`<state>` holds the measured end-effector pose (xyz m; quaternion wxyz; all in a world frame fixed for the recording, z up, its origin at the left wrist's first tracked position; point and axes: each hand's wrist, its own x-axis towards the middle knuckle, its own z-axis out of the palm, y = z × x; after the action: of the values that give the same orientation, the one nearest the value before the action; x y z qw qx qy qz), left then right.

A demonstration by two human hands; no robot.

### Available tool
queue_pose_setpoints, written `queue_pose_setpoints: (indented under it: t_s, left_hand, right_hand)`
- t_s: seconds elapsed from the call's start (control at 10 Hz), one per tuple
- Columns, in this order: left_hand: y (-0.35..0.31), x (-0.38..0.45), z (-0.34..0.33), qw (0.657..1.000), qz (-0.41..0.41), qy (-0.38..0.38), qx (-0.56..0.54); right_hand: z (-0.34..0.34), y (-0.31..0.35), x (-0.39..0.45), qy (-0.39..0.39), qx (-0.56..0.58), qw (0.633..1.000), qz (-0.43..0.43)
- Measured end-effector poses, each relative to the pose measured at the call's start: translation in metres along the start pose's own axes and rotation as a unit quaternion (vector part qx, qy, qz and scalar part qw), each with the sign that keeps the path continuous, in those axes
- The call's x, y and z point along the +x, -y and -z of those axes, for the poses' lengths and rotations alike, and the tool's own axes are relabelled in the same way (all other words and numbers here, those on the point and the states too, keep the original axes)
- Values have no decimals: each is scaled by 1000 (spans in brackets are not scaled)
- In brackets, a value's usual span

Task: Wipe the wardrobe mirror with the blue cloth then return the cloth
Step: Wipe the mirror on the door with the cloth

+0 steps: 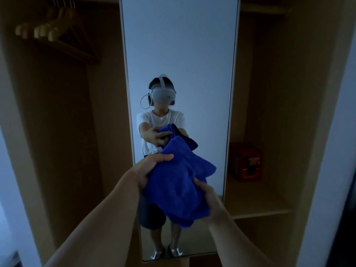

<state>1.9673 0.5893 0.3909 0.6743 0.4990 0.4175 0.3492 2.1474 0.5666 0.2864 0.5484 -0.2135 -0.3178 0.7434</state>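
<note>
A bunched blue cloth [179, 180] is held up in front of a tall mirror [179, 45]. My left hand [149, 168] grips its left side, thumb across the top. My right hand [209, 197] grips its lower right part, fingers curled into the fabric. The cloth's far end lies close to or against the glass. The mirror reflects a person in a white shirt with a headset, holding the same cloth.
The mirror stands between two wooden wardrobe bays. Wooden hangers [50, 29] hang on a rail in the left bay. A red box [245, 162] sits on a shelf [260, 207] in the right bay. The room is dim.
</note>
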Motion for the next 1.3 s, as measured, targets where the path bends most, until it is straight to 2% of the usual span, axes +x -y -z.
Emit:
queue_pose_setpoints:
  t_s: [0.1, 0.2, 0.3, 0.4, 0.5, 0.6, 0.7, 0.8, 0.9, 1.0, 1.1, 1.2, 1.3]
  left_hand:
    - [-4, -1, -3, 999, 3, -11, 44]
    - [-3, 7, -16, 991, -24, -83, 98]
    - [0, 12, -37, 978, -82, -163, 106]
    - [3, 13, -49, 971, -128, -173, 106]
    - [6, 10, -59, 961, -169, -148, 160]
    - [7, 6, -55, 976, -139, -96, 135]
    - [7, 6, -33, 984, -144, -86, 51]
    - [0, 9, -27, 979, -140, -143, -42]
    - [-7, 9, -36, 973, -168, -157, -31]
    - [-12, 14, -46, 951, -244, -165, -90]
    - [-22, 14, -51, 929, -316, -166, -97]
    - [-38, 5, -65, 842, -60, -238, 480]
    - [-78, -24, -50, 968, -249, 26, -10]
  right_hand:
    - [-7, 21, 1, -101, -87, 991, -22]
    - [-36, 32, 6, -263, -173, 948, -40]
    - [-56, 28, 18, -361, -223, 901, 86]
    - [-66, 21, 24, -355, -245, 893, 130]
    - [-76, 25, 25, -318, -180, 922, 126]
    - [-85, 35, 21, -262, -155, 950, 68]
    - [-75, 55, 10, -95, -105, 990, 21]
    - [-82, 57, 11, -127, -86, 987, 44]
    - [-100, 51, 24, -268, -252, 918, 148]
    - [-125, 52, 27, -249, -471, 807, 257]
    - [-136, 61, 33, -219, -546, 774, 235]
    - [-155, 82, 42, -118, -372, 905, 169]
    - [-165, 98, 52, -103, -269, 944, 158]
